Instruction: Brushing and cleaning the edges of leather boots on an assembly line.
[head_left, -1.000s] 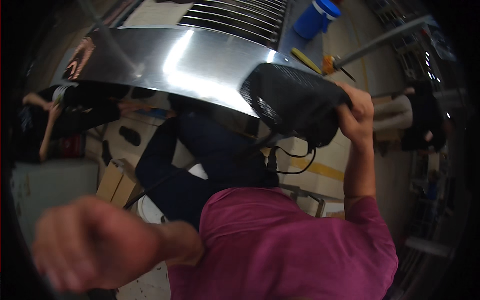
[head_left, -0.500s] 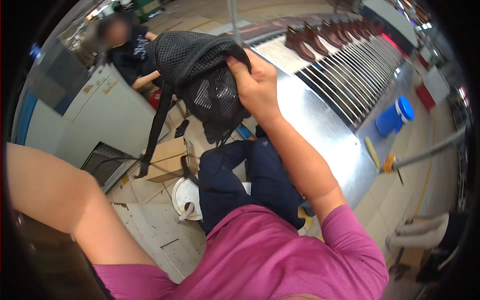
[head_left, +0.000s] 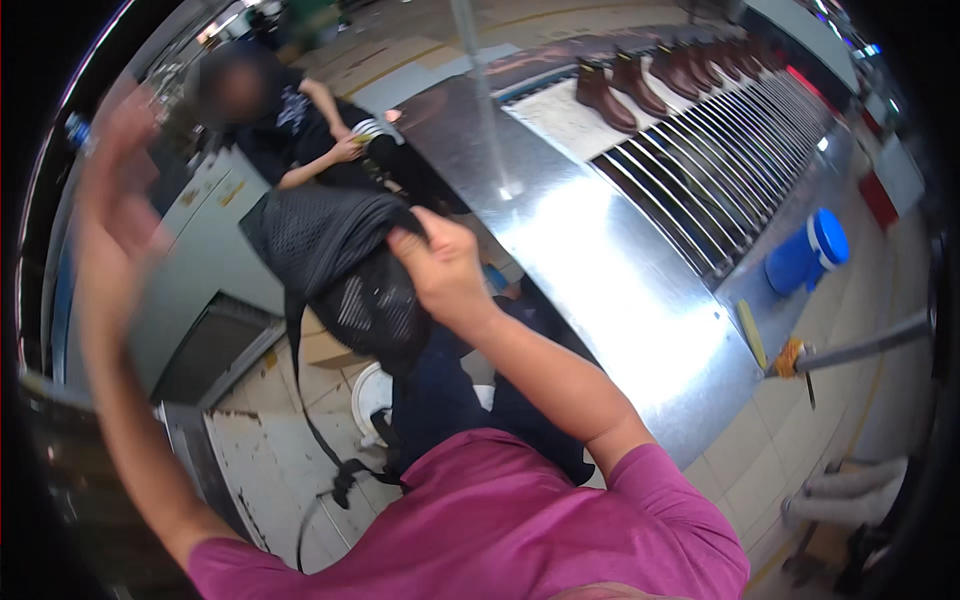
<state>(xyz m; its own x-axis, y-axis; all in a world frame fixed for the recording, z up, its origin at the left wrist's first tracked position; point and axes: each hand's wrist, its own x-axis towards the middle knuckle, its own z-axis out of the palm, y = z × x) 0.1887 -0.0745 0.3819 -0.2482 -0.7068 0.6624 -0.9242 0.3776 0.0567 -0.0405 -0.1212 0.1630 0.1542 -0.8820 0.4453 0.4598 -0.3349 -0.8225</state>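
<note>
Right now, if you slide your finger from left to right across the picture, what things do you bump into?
Left hand → black mesh bag → right hand → brown boots → blue bucket.

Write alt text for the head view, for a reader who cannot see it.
The person's right hand grips a black mesh backpack held up before them, while the left hand, blurred, is raised empty. Beyond runs a shiny metal conveyor table carrying brown boots; a co-worker in black stands nearby.
</note>
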